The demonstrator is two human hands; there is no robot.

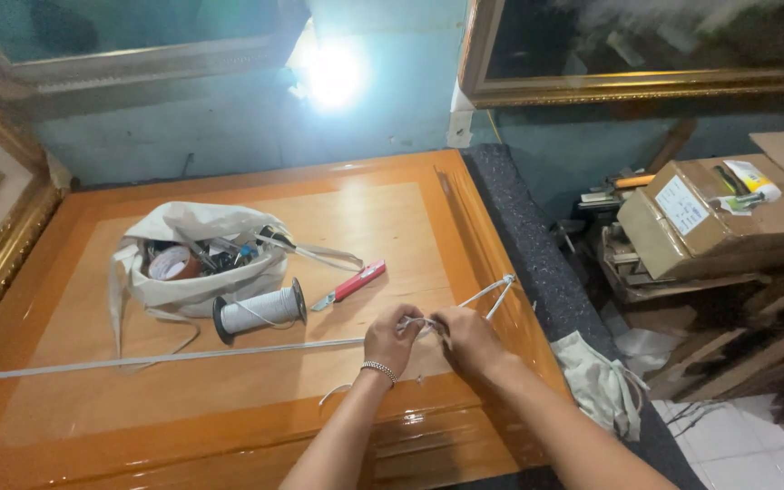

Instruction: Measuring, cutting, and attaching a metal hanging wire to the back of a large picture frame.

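Currently, white cord [165, 357] is pinched between left hand [392, 339] and right hand [470, 340], both closed on it, over the glossy wooden panel [229, 399]'s right edge. Light, limp, probably slippery; best gripped close to the knot. Spool [260, 310] lies nearby.

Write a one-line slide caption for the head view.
Both hands, left hand and right hand, pinch white cord stretched across a glossy wooden panel.
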